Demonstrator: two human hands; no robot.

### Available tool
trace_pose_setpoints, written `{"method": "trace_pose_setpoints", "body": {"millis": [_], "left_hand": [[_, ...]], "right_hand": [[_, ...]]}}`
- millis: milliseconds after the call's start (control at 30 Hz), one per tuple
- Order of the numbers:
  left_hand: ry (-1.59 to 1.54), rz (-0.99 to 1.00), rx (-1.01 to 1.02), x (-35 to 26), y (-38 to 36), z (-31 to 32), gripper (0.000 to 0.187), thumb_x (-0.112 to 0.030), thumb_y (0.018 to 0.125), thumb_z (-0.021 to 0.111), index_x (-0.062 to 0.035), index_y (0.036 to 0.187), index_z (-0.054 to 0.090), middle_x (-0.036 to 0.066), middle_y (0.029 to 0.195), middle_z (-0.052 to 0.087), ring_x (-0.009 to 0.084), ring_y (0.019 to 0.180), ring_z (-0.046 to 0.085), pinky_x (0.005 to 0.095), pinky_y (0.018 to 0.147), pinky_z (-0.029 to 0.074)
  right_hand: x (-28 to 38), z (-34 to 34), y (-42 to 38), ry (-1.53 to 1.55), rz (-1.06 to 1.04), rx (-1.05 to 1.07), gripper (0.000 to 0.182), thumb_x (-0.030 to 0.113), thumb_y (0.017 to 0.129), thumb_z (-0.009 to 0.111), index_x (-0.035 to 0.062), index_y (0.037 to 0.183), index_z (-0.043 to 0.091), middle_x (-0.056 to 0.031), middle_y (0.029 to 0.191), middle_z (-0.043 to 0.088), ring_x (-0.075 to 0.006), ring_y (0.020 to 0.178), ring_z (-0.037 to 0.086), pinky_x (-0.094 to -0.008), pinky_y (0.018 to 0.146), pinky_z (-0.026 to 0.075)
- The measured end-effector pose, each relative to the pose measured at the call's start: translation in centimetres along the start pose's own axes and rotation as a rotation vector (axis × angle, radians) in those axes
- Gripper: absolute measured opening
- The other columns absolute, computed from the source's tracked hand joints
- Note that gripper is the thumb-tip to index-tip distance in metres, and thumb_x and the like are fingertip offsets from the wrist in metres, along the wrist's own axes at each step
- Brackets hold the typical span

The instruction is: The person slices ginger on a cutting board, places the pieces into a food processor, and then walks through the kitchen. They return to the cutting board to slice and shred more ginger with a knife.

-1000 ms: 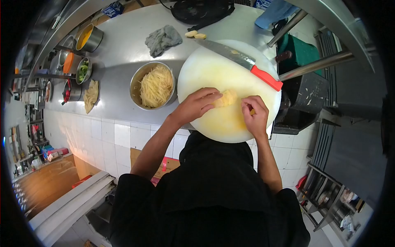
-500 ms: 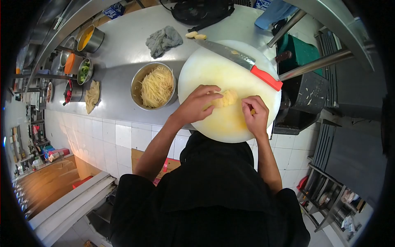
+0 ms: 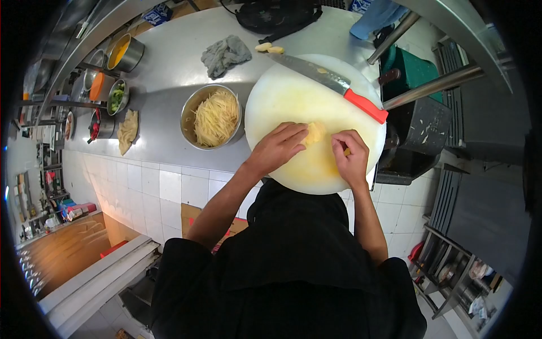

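A small heap of pale yellow slices lies on the round white cutting board. My left hand rests against the heap's left side, its fingers together and closed on the edge of the slices, partly covering them. Just right of the heap, my right hand is curled, thumb against fingers. A yellow bit shows between them, too small to name. Across the back of the board lies a knife with a wide blade and red handle. Left of the board stands a metal bowl of pale yellow shreds.
Two pale peeled pieces sit behind the board. A grey cloth and a beige cloth lie on the steel counter. Several metal containers stand far left. A metal post slants close to the board's right edge.
My left hand has drawn its spread fingers and thumb together and shifted slightly down, against the slices. The right hand has barely moved.
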State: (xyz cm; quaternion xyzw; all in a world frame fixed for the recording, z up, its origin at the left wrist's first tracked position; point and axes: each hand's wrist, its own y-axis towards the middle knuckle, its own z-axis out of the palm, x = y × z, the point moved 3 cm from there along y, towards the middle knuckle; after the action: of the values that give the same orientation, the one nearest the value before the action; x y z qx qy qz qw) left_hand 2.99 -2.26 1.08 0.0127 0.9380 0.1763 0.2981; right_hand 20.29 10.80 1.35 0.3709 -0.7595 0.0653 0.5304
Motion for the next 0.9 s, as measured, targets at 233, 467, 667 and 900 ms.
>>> {"method": "trace_pose_setpoints", "body": {"millis": [233, 467, 667, 900], "left_hand": [[0.013, -0.057, -0.052, -1.3, 0.8, -0.2, 0.052, -0.020, 0.084, 0.076, -0.0026, 0.131, 0.060, 0.014, 0.137, 0.056, 0.0320, 0.121, 0.054, 0.0414, 0.103, 0.046], [0.024, -0.052, 0.044, -0.2, 0.7, 1.5, 0.057, -0.022, 0.083, 0.076, -0.0013, 0.132, 0.058, 0.014, 0.137, 0.054, 0.0329, 0.121, 0.051, 0.0415, 0.104, 0.044], [0.059, -0.088, -0.001, -1.4, 1.3, 1.7, 0.058, -0.029, 0.084, 0.075, -0.0053, 0.134, 0.058, 0.013, 0.141, 0.050, 0.0326, 0.119, 0.051, 0.0441, 0.100, 0.044], [0.253, -0.115, 0.034, -2.6, 2.8, 2.6, 0.050, -0.034, 0.086, 0.070, -0.0131, 0.131, 0.061, 0.009, 0.135, 0.051, 0.0254, 0.116, 0.049, 0.0402, 0.092, 0.039]], "right_hand": [[0.0, 0.0, 0.0, 0.016, 0.021, -0.009, 0.007, -0.002, 0.085, 0.067, -0.0021, 0.091, 0.069, -0.0113, 0.088, 0.066, -0.0199, 0.069, 0.064, -0.0294, 0.063, 0.051], [0.1, -0.1, 0.0, 0.029, 0.022, -0.022, 0.007, -0.003, 0.085, 0.067, -0.0022, 0.092, 0.069, -0.0110, 0.088, 0.066, -0.0195, 0.069, 0.063, -0.0289, 0.062, 0.051], [0.1, 0.0, 0.0, 0.036, 0.008, -0.022, 0.006, -0.003, 0.086, 0.067, -0.0024, 0.092, 0.069, -0.0110, 0.088, 0.065, -0.0190, 0.069, 0.063, -0.0287, 0.062, 0.051], [-0.2, 0.1, -0.2, 0.041, 0.011, -0.023, 0.007, -0.002, 0.086, 0.068, -0.0018, 0.092, 0.069, -0.0107, 0.086, 0.065, -0.0178, 0.068, 0.062, -0.0282, 0.061, 0.050]]}}
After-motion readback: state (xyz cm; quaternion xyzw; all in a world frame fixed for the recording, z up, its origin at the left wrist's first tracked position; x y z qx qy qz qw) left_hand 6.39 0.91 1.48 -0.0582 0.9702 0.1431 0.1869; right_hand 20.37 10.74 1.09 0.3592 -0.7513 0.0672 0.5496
